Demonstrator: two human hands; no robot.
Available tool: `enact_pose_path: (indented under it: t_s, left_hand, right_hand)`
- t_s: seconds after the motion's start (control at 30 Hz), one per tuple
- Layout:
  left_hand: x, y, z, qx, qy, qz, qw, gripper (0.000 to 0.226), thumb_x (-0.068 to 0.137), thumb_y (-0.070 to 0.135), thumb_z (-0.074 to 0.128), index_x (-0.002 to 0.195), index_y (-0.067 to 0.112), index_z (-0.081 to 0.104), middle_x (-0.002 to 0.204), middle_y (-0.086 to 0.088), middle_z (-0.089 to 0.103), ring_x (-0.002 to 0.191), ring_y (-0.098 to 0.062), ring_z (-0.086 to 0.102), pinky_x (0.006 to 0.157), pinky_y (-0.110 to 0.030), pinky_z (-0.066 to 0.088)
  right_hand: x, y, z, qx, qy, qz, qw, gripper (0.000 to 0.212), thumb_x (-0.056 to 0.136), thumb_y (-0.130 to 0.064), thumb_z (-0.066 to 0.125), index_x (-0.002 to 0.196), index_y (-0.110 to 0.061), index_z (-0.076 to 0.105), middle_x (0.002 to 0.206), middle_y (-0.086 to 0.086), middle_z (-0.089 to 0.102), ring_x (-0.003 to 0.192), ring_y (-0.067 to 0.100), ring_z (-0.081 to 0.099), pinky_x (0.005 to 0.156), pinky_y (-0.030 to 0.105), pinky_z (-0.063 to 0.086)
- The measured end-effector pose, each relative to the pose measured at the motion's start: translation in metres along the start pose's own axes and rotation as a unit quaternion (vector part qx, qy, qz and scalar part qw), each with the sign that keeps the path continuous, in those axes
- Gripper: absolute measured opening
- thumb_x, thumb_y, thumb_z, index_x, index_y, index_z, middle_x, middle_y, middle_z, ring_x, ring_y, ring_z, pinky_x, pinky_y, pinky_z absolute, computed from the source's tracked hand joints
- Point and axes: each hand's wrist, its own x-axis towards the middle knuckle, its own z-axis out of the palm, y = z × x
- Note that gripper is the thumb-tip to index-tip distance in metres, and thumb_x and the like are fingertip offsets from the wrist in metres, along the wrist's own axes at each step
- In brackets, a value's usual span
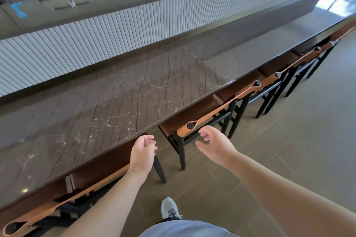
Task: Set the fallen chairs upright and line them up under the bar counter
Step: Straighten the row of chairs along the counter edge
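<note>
Both hands are out in front of the bar counter (119, 102) and neither is holding anything: the left hand (143, 152) has its fingers loosely curled with empty air inside, and the right hand (212, 144) is much the same, thumb apart from lightly bent fingers. The left hand sits just over the right end of the nearest chair (92, 181), but I can't tell if it touches the chair or just hovers in front of it, since the hand covers that spot. The right hand is just beside the tan leather backrest strap (210, 115) of the second chair (194, 113), close to its black post cap but apart from it. Both chairs stand upright with their seats tucked under the counter edge, so most of each seat is hidden under the dark stone top. Further right a row of more chairs (273, 81) runs along the counter (I count about 3, but the far ones get small and run together). The nearest chair's left end is cut off at the bottom left corner. A grey sneaker (169, 208) pokes out on the tiled floor (289, 140), and behind the counter there's a ribbed white panel (134, 25).
</note>
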Motion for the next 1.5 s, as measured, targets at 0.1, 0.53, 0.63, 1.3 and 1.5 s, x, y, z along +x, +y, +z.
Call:
enact_pose_path:
  t_s: [0.1, 0.53, 0.63, 1.3, 1.5]
  left_hand:
    - [0.013, -0.009, -0.004, 0.135, -0.011, 0.084, 0.987, 0.024, 0.086, 0.018, 0.055, 0.102, 0.036, 0.059, 0.102, 0.019, 0.059, 0.099, 0.001, 0.056, 0.082, -0.018, 0.046]
    - [0.022, -0.034, -0.013, 0.468, -0.046, 0.088, 0.878, 0.037, 0.093, 0.044, 0.053, 0.127, 0.028, 0.048, 0.116, 0.003, 0.055, 0.105, -0.022, 0.053, 0.082, -0.036, 0.049]
    - [0.026, -0.036, -0.011, 0.491, -0.037, 0.079, 0.867, 0.037, 0.093, 0.041, 0.055, 0.127, 0.028, 0.048, 0.113, 0.003, 0.056, 0.103, -0.021, 0.054, 0.078, -0.036, 0.049]
    - [0.036, -0.030, -0.014, 0.560, -0.072, 0.101, 0.819, 0.031, 0.093, 0.049, 0.050, 0.113, 0.026, 0.054, 0.093, 0.003, 0.061, 0.085, -0.026, 0.063, 0.061, -0.033, 0.041]
    - [0.037, -0.034, -0.015, 0.548, -0.058, 0.121, 0.826, 0.030, 0.091, 0.050, 0.052, 0.111, 0.027, 0.056, 0.088, 0.005, 0.062, 0.080, -0.023, 0.063, 0.057, -0.030, 0.035]
  right_hand:
    - [0.025, -0.005, -0.006, -0.062, -0.002, -0.027, 0.998, 0.034, 0.089, -0.033, 0.062, 0.122, -0.029, 0.054, 0.115, -0.014, 0.053, 0.098, 0.007, 0.056, 0.080, 0.024, 0.048]
    - [0.108, -0.011, 0.035, -0.446, -0.099, -0.191, 0.869, 0.033, 0.086, -0.013, 0.059, 0.116, -0.023, 0.050, 0.111, 0.000, 0.047, 0.106, 0.026, 0.049, 0.082, 0.038, 0.043]
    - [0.119, -0.004, 0.037, -0.490, -0.096, -0.217, 0.839, 0.037, 0.083, -0.011, 0.058, 0.117, -0.024, 0.051, 0.113, -0.001, 0.051, 0.109, 0.026, 0.045, 0.084, 0.038, 0.038]
    - [0.155, -0.002, 0.015, -0.510, -0.233, -0.310, 0.768, 0.017, 0.092, -0.017, 0.053, 0.109, -0.015, 0.052, 0.104, 0.004, 0.064, 0.093, 0.029, 0.064, 0.072, 0.038, 0.046]
    - [0.154, -0.006, 0.015, -0.513, -0.241, -0.311, 0.763, 0.016, 0.092, -0.014, 0.053, 0.108, -0.014, 0.050, 0.101, 0.007, 0.064, 0.089, 0.031, 0.064, 0.073, 0.041, 0.051]
